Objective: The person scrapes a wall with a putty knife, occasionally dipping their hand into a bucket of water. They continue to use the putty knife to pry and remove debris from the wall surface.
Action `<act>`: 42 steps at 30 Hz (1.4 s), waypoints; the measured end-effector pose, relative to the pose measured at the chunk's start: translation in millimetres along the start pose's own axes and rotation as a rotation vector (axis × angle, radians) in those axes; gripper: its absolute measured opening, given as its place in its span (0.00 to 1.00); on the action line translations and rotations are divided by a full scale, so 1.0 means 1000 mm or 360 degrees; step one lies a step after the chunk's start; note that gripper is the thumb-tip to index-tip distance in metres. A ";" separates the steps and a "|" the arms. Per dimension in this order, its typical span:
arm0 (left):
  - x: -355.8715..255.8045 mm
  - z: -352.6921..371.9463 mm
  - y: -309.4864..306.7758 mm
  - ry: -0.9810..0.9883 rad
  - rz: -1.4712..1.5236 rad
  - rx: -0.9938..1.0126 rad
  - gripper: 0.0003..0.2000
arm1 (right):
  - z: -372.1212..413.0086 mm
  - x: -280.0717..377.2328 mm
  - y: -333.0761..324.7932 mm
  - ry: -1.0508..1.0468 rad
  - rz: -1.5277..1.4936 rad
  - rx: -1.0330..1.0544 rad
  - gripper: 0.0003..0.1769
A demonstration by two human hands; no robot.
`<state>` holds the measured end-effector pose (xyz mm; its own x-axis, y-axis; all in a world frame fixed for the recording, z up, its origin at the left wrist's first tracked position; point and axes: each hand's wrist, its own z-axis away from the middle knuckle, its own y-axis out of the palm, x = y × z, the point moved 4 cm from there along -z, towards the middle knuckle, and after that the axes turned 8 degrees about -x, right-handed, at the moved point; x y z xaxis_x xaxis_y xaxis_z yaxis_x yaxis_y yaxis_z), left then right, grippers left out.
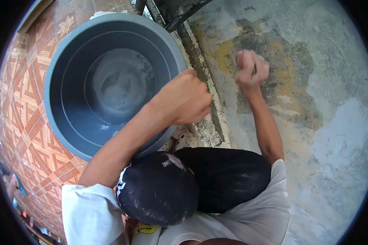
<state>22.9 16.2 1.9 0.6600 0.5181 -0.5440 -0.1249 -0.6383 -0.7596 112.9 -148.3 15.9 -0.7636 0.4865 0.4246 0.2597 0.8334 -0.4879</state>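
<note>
My left hand (188,98) is closed in a fist just off the right rim of a large grey-blue basin (55,106). Its fingers are turned away from view, so anything inside it is hidden. A thin layer of cloudy whitish water (120,81) lies in the bottom of the basin. Over the concrete floor on the right, my right hand (252,73) has its fingers curled in, with pale, powdery-looking fingertips. Whether it holds something small I cannot make out. Beneath it the floor has a dark grey and yellow stained patch (290,77).
Brown patterned floor covering (28,114) lies on the left. A rough, broken edge (208,85) runs between it and the concrete. A black object (180,10) stands at the top. My bent knees (159,188) in dark trousers are close below the basin.
</note>
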 end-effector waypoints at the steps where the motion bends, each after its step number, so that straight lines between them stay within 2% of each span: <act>1: 0.000 0.000 0.001 -0.0012 0.0011 0.0004 0.15 | 0.001 0.012 -0.004 -0.0099 0.0010 -0.0017 0.07; 4: -0.001 0.002 0.002 -0.0029 0.0021 0.0050 0.15 | -0.008 0.014 -0.005 -0.0102 0.0013 -0.0017 0.06; 7: -0.003 0.001 0.002 -0.0034 0.0009 0.0058 0.15 | 0.007 0.015 0.022 -0.0268 0.0063 0.0122 0.09; 11: -0.002 0.001 0.000 -0.0025 0.0014 0.0086 0.16 | -0.005 0.031 0.023 -0.0225 0.0075 0.0188 0.13; 14: -0.001 0.001 0.003 -0.0021 0.0011 0.0124 0.15 | 0.017 0.021 0.045 -0.0630 0.0059 0.0177 0.12; 17: -0.002 -0.002 0.000 -0.0013 -0.0044 0.0153 0.15 | 0.020 0.025 0.055 -0.0206 0.0148 0.0552 0.05; 21: -0.003 -0.005 -0.001 -0.0022 -0.0045 0.0146 0.15 | 0.012 0.029 0.060 -0.0399 -0.0082 0.0198 0.09; 24: -0.004 -0.007 0.000 -0.0045 -0.0022 0.0108 0.15 | 0.014 0.031 0.059 -0.0272 0.0068 0.0412 0.11; 25: -0.007 -0.006 0.000 -0.0047 -0.0025 0.0120 0.15 | 0.009 0.028 0.057 -0.0218 0.0074 0.0316 0.12; 28: -0.004 -0.007 0.001 -0.0070 -0.0039 0.0164 0.15 | 0.016 0.027 0.050 -0.0335 -0.0069 0.0142 0.14; 31: -0.006 -0.008 0.003 -0.0122 -0.0043 0.0227 0.16 | 0.023 0.029 0.054 -0.0285 0.0039 0.0292 0.14; 34: -0.006 -0.012 0.001 -0.0125 -0.0090 0.0283 0.16 | 0.014 0.025 0.047 -0.0232 -0.0100 0.0123 0.13; 37: -0.008 -0.010 0.001 -0.0135 -0.0062 0.0258 0.16 | 0.023 0.029 0.051 -0.0311 0.0060 0.0314 0.12; 40: -0.008 -0.010 0.003 -0.0134 -0.0084 0.0281 0.16 | 0.013 0.027 0.047 -0.0273 -0.0100 0.0090 0.13; 42: -0.006 -0.011 0.002 -0.0147 -0.0114 0.0320 0.16 | 0.013 0.021 0.045 -0.0279 -0.0170 0.0059 0.14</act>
<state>26.9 5.9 7.2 0.6031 0.6138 -0.5093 -0.2315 -0.4764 -0.8482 100.6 -103.7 -6.6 -0.8775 0.3403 0.3379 0.1525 0.8660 -0.4762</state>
